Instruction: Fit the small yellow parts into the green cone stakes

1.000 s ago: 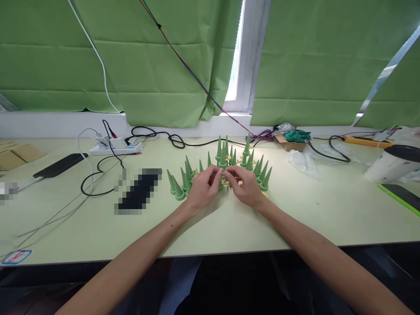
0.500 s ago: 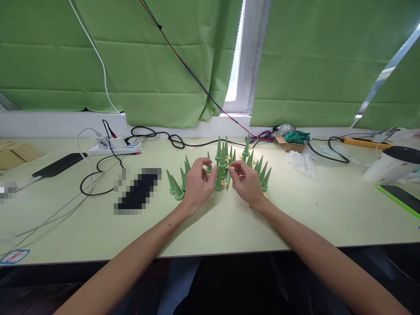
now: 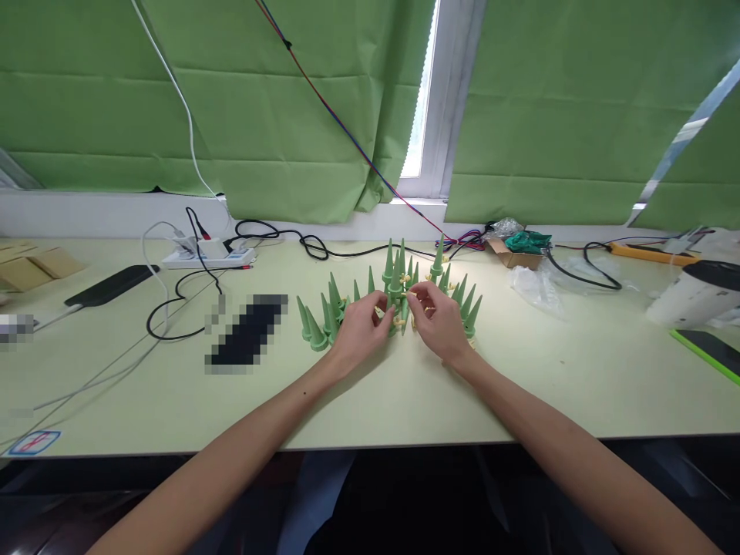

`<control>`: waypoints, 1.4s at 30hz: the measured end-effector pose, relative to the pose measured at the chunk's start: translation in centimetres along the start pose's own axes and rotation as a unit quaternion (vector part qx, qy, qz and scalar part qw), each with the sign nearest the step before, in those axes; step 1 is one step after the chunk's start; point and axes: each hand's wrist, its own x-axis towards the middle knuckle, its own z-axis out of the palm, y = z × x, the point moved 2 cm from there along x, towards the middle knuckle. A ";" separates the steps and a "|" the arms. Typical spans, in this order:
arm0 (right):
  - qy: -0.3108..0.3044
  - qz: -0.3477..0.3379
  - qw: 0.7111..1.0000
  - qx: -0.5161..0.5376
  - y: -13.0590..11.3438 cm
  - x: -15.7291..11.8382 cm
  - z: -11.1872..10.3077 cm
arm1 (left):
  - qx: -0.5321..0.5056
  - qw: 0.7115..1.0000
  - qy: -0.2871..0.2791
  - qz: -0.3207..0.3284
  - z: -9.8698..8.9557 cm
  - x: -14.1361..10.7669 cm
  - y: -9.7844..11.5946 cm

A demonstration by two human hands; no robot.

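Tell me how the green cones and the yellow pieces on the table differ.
The green cones are tall and taper to points; the yellow pieces are much smaller and stubby. Most cones point upward, while some yellow pieces jut sideways. Both sit in one cluster on the table.

At the centre of the frame, we cannot tell what our bent left fingers (image 3: 382, 303) touch among the green plastic cones (image 3: 395, 281). Coarse pixels blur the dark flat object (image 3: 248, 331) at centre left, and the right edge crops the green-rimmed black phone (image 3: 708, 351).
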 end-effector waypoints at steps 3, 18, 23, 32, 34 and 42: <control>0.000 -0.003 1.000 -0.002 0.2 0.0 0.1 | 0.013 1.000 -0.018 0.001 0.2 0.0 -0.1; 0.017 -0.086 0.995 -0.038 -0.5 -0.8 1.1 | -0.020 0.997 -0.071 0.003 1.1 -0.4 0.0; 0.045 -0.170 0.983 -0.050 -1.1 0.0 0.8 | -0.052 0.996 -0.065 0.013 0.7 0.1 0.6; 0.056 -0.262 0.961 -0.075 0.1 0.8 0.3 | -0.061 0.993 -0.081 0.061 0.5 1.1 0.0; 0.063 -0.259 0.961 -0.072 0.4 0.6 0.3 | -0.062 0.994 -0.065 0.063 0.5 0.8 -0.3; 0.019 -0.210 0.974 -0.087 1.0 -0.7 -0.3 | -0.055 0.995 -0.028 0.075 0.9 -0.5 -0.7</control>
